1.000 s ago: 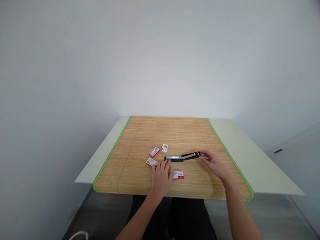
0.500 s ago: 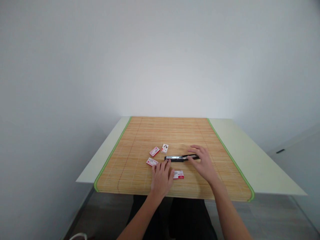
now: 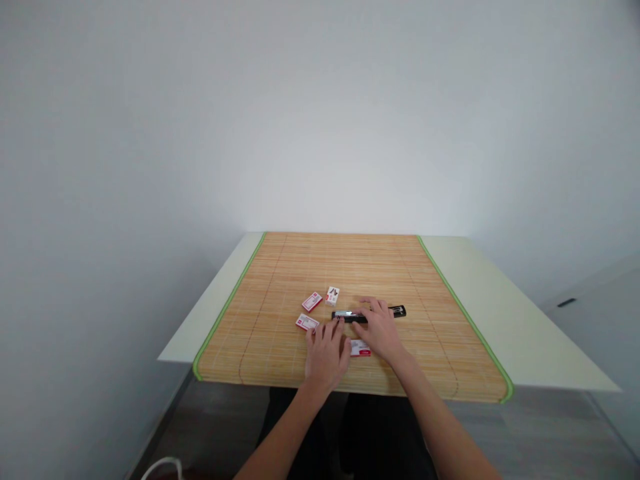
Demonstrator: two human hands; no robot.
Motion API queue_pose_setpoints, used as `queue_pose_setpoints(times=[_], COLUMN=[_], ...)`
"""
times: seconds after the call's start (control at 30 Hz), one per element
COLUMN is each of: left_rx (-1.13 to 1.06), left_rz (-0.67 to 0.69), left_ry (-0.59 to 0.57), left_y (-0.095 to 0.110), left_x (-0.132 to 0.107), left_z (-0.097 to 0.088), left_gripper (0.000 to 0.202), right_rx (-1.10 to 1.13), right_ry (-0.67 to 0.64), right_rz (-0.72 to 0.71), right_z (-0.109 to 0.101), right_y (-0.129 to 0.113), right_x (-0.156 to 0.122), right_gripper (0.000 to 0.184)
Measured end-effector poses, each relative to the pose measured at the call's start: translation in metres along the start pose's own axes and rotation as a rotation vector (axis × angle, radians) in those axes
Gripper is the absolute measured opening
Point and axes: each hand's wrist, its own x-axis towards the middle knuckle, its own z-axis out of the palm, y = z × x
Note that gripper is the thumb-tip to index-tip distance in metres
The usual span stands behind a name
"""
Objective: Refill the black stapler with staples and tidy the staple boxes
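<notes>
- Two legs [image 3: 387, 427] in dark trousers are showing below the near edge of the tabletop [image 3: 540, 340].
- One box [image 3: 361, 348] is lying nearest the tabletop's near edge, its left end hiding behind the left hand [image 3: 325, 359].
- Two hands are working well in from the tabletop's left and right edges, and they are staying apart from each other. The left one is resting its fingertips at the left end of the stapler [image 3: 349, 317]; whether it is gripping, I cannot tell. The right hand [image 3: 381, 330] is spreading its fingers over the stapler's middle.
- One stapler is lying roughly midway between the tabletop's left and right edges, nearer the near edge than the far one. It is looking long, slim and black, opening out almost into a line; bright metal is shining along its left part, and a little silver is showing inside its right end. The right hand is hiding its middle.
- Three more boxes are lying toward the tabletop's left edge: one [image 3: 307, 322] just beyond the left fingers, one [image 3: 312, 301] farther off, one [image 3: 333, 296] farthest. All four are showing white and red.
- One slatted mat [image 3: 280, 267] with green borders is reaching the tabletop's far edge.
</notes>
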Motion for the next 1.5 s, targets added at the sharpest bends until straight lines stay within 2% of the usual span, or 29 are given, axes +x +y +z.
queue_pose_setpoints(times=[0.13,0.27,0.43,0.6,0.73,0.83,0.9,1.0,1.13,1.27,1.4,1.5], left_rx=[-0.038,-0.133,-0.269,-0.309,-0.287,-0.346,-0.383,-0.394,-0.374,-0.364,-0.376,-0.382], left_rz=[-0.002,0.038,0.112,0.074,-0.009,0.051,0.083,0.022,0.044,0.062,0.025,0.018], left_ry=[-0.016,-0.059,-0.187,-0.189,-0.158,-0.194,-0.235,-0.245,-0.265,-0.307,-0.303,-0.306], left_y=[0.000,-0.005,-0.018,-0.017,0.000,0.008,0.004,-0.010,-0.026,-0.029,-0.030,-0.030], left_x=[-0.001,-0.006,-0.008,-0.003,-0.013,-0.023,-0.025,-0.020,-0.006,0.002,0.003,0.005], left_z=[-0.002,-0.008,-0.016,-0.012,-0.004,-0.002,-0.003,-0.007,-0.011,-0.010,-0.006,-0.006], left_gripper=[0.058,0.062,0.044,0.022,0.036,0.046,0.041,0.034,0.051,0.034,0.036,0.036], right_rx=[0.034,0.171,0.297,0.309,0.336,0.347,0.336,0.308,0.323,0.381,0.372,0.330], right_ry=[-0.021,-0.025,-0.158,-0.209,-0.184,-0.179,-0.177,-0.192,-0.240,-0.239,-0.239,-0.237], right_rz=[-0.016,-0.017,0.036,0.066,0.098,0.087,0.064,0.026,-0.033,-0.022,0.005,-0.004], right_z=[-0.006,-0.018,-0.030,-0.026,-0.016,-0.008,-0.005,-0.005,-0.010,-0.017,-0.021,-0.020], right_y=[0.006,0.012,0.028,0.033,0.017,0.006,0.005,0.007,0.013,0.025,0.040,0.043], right_x=[0.001,-0.014,-0.048,-0.067,-0.069,-0.067,-0.066,-0.063,-0.059,-0.059,-0.066,-0.072], right_gripper=[0.023,0.017,0.017,0.021,0.027,0.033,0.034,0.030,0.033,0.041,0.022,0.021])
